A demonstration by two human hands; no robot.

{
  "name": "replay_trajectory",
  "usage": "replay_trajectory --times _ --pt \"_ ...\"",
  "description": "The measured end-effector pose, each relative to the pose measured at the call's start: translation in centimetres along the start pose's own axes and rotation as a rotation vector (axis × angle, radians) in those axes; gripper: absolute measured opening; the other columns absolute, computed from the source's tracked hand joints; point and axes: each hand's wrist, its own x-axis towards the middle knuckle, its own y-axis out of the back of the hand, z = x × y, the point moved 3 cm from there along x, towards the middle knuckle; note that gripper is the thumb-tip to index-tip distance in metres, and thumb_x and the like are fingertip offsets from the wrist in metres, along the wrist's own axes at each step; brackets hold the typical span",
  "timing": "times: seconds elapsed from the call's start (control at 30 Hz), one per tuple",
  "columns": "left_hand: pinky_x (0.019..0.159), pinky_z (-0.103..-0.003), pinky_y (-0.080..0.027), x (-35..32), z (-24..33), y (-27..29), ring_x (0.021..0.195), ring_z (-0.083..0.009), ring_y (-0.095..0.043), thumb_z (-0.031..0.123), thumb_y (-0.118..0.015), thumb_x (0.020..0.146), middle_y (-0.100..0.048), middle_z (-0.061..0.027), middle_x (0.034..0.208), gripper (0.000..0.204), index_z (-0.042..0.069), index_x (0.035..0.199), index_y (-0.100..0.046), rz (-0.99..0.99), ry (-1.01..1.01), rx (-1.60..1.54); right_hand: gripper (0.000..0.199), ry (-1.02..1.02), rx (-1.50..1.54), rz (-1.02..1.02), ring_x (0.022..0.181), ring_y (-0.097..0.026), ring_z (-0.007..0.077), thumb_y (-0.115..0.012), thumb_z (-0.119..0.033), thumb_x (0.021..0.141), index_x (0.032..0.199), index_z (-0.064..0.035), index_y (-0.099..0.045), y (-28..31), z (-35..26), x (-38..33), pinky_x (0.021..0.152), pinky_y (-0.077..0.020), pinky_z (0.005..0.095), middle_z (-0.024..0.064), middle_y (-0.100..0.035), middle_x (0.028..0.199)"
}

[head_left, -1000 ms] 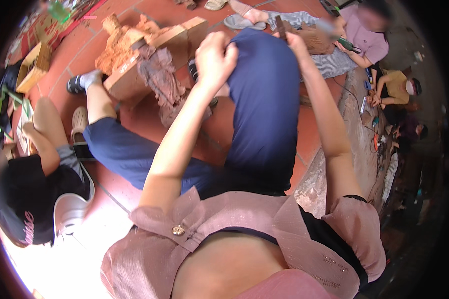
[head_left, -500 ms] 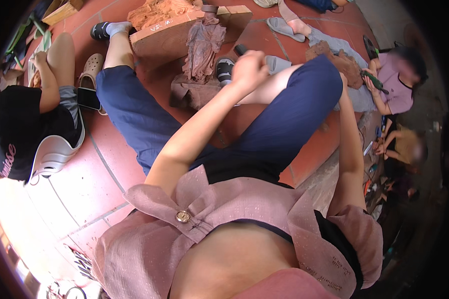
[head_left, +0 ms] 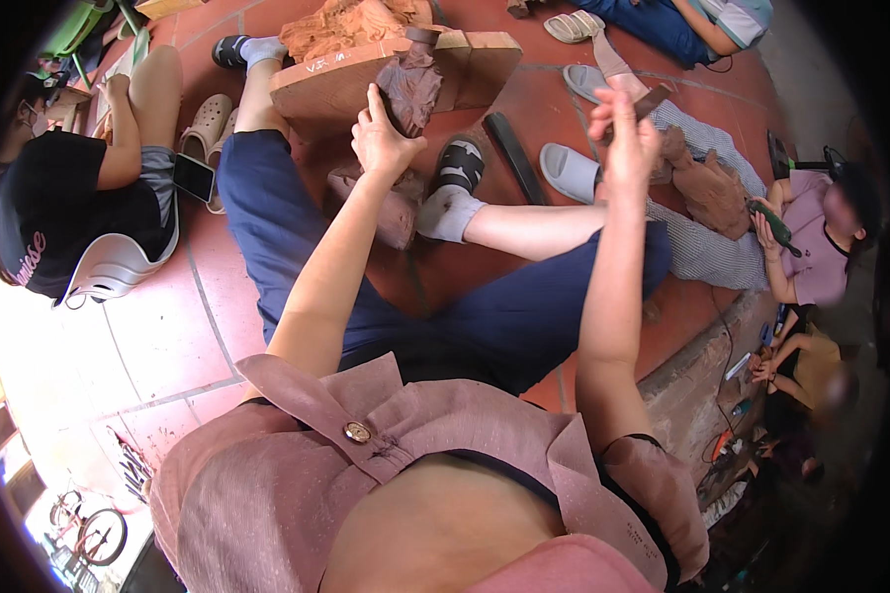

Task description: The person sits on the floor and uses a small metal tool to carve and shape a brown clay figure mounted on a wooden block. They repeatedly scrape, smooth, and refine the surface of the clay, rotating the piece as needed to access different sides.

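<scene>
A dark reddish-brown carved wooden figure [head_left: 410,87] stands between my legs, its chunky base [head_left: 398,219] on the floor. My left hand [head_left: 386,140] is against the figure's side, fingers along its left edge and thumb out to the right; the hand covers its lower middle. Raised above my right knee, my right hand [head_left: 626,146] is closed on a small flat brown strip [head_left: 653,100], which sticks out past the fingers. I cannot make out what the strip is. On the tiles between the two lies a long dark bar [head_left: 514,158].
Behind the figure is a thick wooden block [head_left: 316,87] with an orange-brown carving [head_left: 351,30] behind it. Grey slippers [head_left: 569,173] lie to the right. Another person [head_left: 823,232] at right holds a green tool [head_left: 779,229] by a brown carving [head_left: 712,198]. Someone [head_left: 54,212] sits at left.
My left hand has moved left onto the carved figure. My right hand has come up from beside my knee, with the brown strip now visible in it. The view has shifted.
</scene>
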Motion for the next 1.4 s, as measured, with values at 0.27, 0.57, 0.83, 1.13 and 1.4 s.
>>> replay_trajectory --times 0.27,0.57,0.83,1.13,1.4 --pt "0.1 -0.041 -0.037 1.6 -5.1 2.2 0.119 -0.0372 -0.043 0.024 -0.085 0.046 -0.044 -0.0243 0.127 0.122 0.007 0.143 -0.014 0.081 -0.175 -0.322 0.028 -0.845 0.336 -0.183 0.041 -0.048 0.0102 -0.068 -0.026 0.081 0.095 -0.0027 -0.061 -9.2 13.3 -9.6 0.037 -0.0398 0.0248 0.0102 -0.062 0.074" --pt "0.101 -0.034 -0.036 2.0 -9.9 6.1 0.119 -0.0235 -0.045 0.01 -0.085 0.051 -0.044 -0.0162 0.132 0.117 0.005 0.144 -0.015 -0.062 -0.071 -0.784 0.052 -1.232 0.094 -0.248 0.047 -0.047 0.0126 -0.066 -0.047 0.08 0.104 -0.0045 -0.05 -16.1 19.9 -18.8 0.039 -0.0391 0.027 0.0088 -0.052 0.087" --pt "0.104 -0.033 -0.033 1.6 -10.0 6.1 0.123 -0.0251 -0.042 0.013 -0.085 0.048 -0.042 -0.0193 0.134 0.12 0.0 0.143 -0.013 -0.034 -0.054 -0.825 0.03 -1.357 0.485 -0.155 0.046 -0.042 0.0144 -0.062 -0.04 0.085 0.086 -0.0113 -0.055 -17.2 20.8 -21.7 0.045 -0.0355 0.0305 0.0015 -0.051 0.069" --pt "0.099 -0.032 -0.037 1.4 -8.1 6.7 0.115 -0.0221 -0.047 0.005 -0.08 0.053 -0.05 -0.0118 0.125 0.1 0.003 0.138 -0.029 -0.257 0.048 -1.159 0.029 -1.184 0.469 -0.012 0.044 -0.046 0.015 -0.068 -0.034 0.082 0.083 -0.0079 -0.056 -14.4 17.6 -22.5 0.042 -0.0394 0.0316 0.0043 -0.052 0.065" --pt "0.088 -0.032 -0.046 1.7 -8.5 4.6 0.099 -0.0207 -0.057 0.002 -0.076 0.058 -0.059 -0.0091 0.112 0.073 0.002 0.124 -0.045 -0.43 0.163 -1.043 0.037 -1.176 0.344 -0.182 0.045 -0.049 0.0146 -0.066 -0.038 0.083 0.085 -0.0013 -0.058 -13.1 18.4 -23.1 0.042 -0.0413 0.0295 0.0139 -0.063 0.075"
